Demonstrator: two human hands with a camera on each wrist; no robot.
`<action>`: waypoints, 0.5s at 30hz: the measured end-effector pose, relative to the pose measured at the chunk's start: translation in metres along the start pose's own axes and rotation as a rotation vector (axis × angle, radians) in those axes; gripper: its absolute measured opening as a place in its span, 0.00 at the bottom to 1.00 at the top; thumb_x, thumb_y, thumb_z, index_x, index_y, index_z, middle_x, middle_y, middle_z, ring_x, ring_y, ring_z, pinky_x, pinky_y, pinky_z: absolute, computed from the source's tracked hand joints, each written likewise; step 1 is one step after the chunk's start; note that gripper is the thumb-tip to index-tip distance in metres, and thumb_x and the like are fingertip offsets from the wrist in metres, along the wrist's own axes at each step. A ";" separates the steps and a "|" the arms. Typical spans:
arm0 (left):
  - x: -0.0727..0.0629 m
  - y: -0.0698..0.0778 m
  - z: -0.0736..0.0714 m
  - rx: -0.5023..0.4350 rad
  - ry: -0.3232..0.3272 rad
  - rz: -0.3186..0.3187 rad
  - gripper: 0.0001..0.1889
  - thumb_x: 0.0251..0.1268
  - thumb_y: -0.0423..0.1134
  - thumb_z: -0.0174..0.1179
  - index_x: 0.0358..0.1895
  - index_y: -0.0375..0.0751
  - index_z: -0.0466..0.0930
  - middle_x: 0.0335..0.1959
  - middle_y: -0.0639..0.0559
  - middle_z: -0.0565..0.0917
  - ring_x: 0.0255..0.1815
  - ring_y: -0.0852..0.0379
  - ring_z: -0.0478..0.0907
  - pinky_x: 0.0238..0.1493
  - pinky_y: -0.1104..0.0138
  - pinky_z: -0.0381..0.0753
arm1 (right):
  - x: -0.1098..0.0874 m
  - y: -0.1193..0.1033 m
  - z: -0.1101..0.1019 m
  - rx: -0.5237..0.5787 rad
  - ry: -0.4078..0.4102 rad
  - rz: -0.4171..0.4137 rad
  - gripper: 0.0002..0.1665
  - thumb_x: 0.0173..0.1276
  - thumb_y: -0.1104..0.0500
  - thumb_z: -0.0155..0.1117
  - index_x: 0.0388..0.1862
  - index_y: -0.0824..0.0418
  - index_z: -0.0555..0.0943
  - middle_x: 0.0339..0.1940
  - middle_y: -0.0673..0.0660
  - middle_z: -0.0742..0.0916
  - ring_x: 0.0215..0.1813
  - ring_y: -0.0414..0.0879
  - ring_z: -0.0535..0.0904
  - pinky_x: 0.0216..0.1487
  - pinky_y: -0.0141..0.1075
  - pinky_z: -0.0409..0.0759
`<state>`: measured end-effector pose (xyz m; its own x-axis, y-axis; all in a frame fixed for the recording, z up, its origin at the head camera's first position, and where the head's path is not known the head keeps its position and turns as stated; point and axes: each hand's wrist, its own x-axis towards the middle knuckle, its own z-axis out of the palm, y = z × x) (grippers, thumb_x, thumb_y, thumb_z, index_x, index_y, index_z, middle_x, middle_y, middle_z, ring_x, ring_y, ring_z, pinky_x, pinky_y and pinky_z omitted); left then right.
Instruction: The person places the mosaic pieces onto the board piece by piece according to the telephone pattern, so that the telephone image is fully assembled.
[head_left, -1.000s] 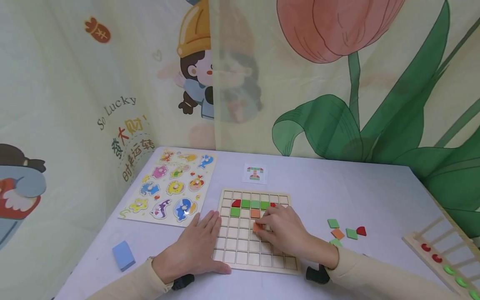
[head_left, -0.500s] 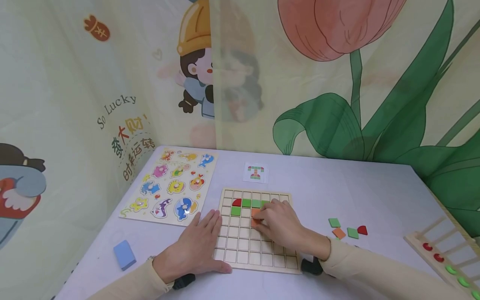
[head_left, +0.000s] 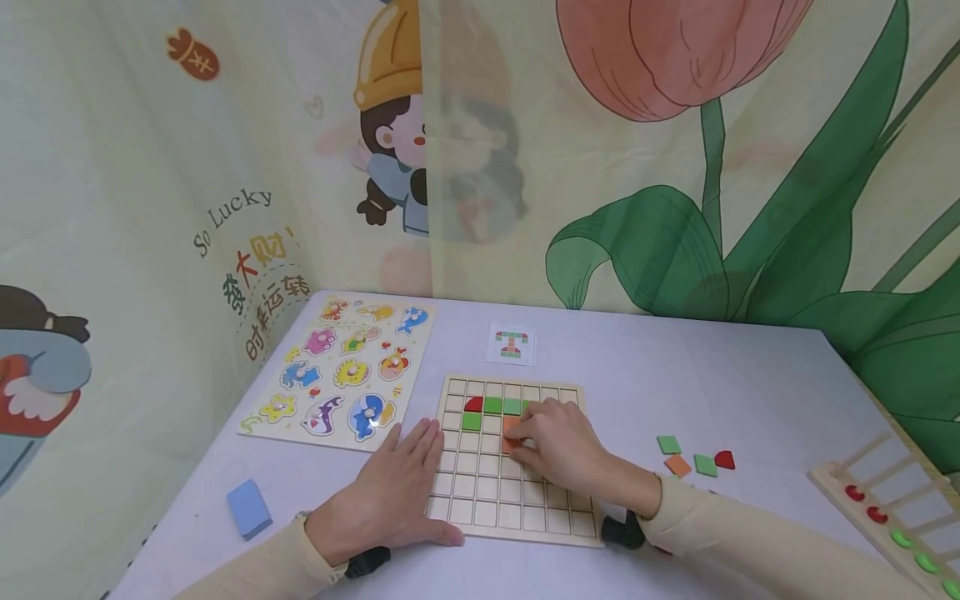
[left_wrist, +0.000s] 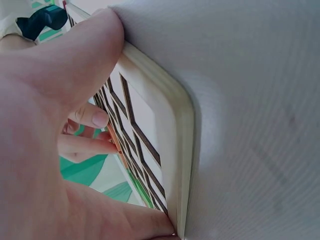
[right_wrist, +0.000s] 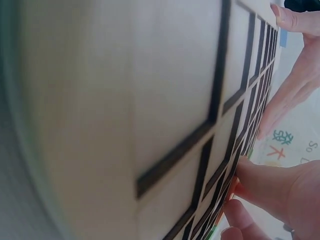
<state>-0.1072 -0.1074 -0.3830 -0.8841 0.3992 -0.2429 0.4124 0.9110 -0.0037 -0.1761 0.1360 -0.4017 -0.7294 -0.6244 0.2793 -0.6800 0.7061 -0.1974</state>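
Partly hidden: orange tile [head_left: 507,446], pinched by right fingers [head_left: 531,427]; left fingers [head_left: 411,442] straight, against gridded board [head_left: 485,490].

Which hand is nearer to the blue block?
Left. The left hand lies right of the blue block, touching the grid board; the right hand is farther right, over that board.

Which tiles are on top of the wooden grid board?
On the wooden grid board show one red curved tile, four green square tiles and two orange square tiles. Whatever lies under the right-hand grip is covered and cannot be seen.
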 end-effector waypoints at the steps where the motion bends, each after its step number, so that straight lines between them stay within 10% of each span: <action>1: 0.000 0.000 0.000 -0.001 0.000 0.000 0.65 0.47 0.84 0.58 0.78 0.34 0.61 0.82 0.41 0.61 0.85 0.44 0.55 0.82 0.43 0.56 | 0.000 0.000 0.000 0.002 -0.003 0.004 0.13 0.56 0.55 0.82 0.41 0.53 0.94 0.35 0.50 0.91 0.35 0.43 0.81 0.31 0.29 0.69; 15: 0.001 0.000 0.001 -0.008 0.006 -0.002 0.65 0.46 0.84 0.59 0.78 0.34 0.62 0.82 0.41 0.62 0.85 0.44 0.55 0.82 0.43 0.56 | -0.014 0.010 -0.005 0.068 -0.002 0.070 0.17 0.58 0.54 0.81 0.47 0.52 0.92 0.40 0.48 0.92 0.42 0.42 0.85 0.43 0.36 0.81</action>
<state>-0.1075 -0.1077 -0.3845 -0.8863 0.3981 -0.2366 0.4091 0.9125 0.0033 -0.1720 0.1534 -0.4025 -0.7752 -0.5753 0.2610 -0.6311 0.7234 -0.2799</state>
